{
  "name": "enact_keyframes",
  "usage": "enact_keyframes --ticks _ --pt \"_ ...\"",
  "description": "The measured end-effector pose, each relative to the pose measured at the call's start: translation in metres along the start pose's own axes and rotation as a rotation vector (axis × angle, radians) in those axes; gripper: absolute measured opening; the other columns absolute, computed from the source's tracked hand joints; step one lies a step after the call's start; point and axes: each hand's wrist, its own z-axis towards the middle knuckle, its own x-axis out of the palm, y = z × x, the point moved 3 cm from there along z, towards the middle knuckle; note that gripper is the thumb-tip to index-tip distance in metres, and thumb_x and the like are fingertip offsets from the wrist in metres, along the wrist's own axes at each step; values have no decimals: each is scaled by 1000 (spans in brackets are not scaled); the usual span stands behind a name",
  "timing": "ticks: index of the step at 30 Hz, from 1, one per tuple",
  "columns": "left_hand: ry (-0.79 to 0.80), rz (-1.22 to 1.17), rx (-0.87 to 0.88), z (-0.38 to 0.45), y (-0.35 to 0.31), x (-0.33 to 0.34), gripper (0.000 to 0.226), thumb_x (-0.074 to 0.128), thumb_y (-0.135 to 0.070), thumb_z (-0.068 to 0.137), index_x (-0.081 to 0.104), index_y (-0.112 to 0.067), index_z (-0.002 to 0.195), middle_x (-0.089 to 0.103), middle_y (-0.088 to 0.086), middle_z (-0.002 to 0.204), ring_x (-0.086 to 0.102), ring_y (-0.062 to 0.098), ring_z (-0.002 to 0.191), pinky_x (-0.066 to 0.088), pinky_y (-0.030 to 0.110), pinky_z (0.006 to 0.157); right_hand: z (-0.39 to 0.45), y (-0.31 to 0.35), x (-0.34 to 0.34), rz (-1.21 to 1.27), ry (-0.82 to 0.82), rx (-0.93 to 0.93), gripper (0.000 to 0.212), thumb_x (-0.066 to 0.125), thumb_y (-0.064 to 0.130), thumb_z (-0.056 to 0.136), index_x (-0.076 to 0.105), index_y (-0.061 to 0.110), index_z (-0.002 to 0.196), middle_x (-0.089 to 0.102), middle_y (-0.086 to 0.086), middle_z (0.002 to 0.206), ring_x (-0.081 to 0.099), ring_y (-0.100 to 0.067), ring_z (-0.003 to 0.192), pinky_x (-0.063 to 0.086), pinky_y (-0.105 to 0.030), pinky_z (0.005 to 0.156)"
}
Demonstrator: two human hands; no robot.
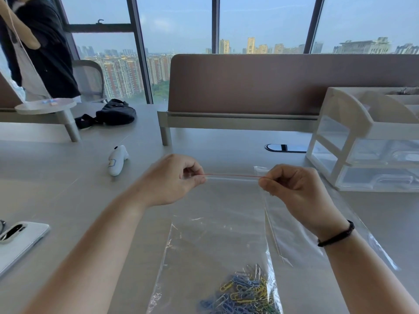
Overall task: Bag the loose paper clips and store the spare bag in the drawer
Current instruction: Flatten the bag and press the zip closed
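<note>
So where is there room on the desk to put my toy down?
Bare desk lies between the white gadget and the phone, left of the left hand. Another patch sits behind the hands, before the divider. It is crowded near the bag, paper clips, spare bag and drawer unit.

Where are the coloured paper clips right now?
Head view, bottom centre: the coloured paper clips lie heaped inside the clear plastic zip bag on the grey desk.

text: none legible | labels: none | brands: none | numbers: none
</note>
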Motion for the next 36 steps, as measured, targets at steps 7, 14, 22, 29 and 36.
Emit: enact_keyframes --ticks 7,14,22,29,36 --pt "-18 29 -26 -7 15 -13 10 73 -25 86 71 -20 77 64 -6 67 48 -7 49 36 7 52 2 -10 -7 49 -40 14 15 72 3 85 71 8 71 65 -4 62 56 -19 64 47 -40 69" --pt "-34 3 -93 -14 39 -26 14 73 -26 86 69 -25 72 63 -16 58 51 0 54 37 7 56 5 -22 -11 38 -66 23 16 71 0 85 72 10 72 66 -5 62 57 -20 62 47 -40 68" --pt "-75 -128 -80 -20 49 -34 15 73 -22 85 69 -24 71 59 -25 55 43 8 53 37 17 50 6 -32 -11 70 -56 52 21 66 -3 88 69 5 69 63 -6 62 56 -18 63 46 -38 69" --pt "-154 -390 -52 -27 38 -26 14 76 -11 84 68 -17 73 71 7 72 56 16 61 42 22 59 12 -9 -2 -457 -12 64 27 76 31 83 65 29 107 66 14 105 61 6 95 45 -15 87" --pt "-158 -413 66 -28 8 -22 9 71 -7 86 69 -14 82 76 -1 79 73 17 77 58 28 78 39 68 89 -808 252 -335 17 63 37 91 71 29 104 69 13 99 62 -14 96 47 -35 89"
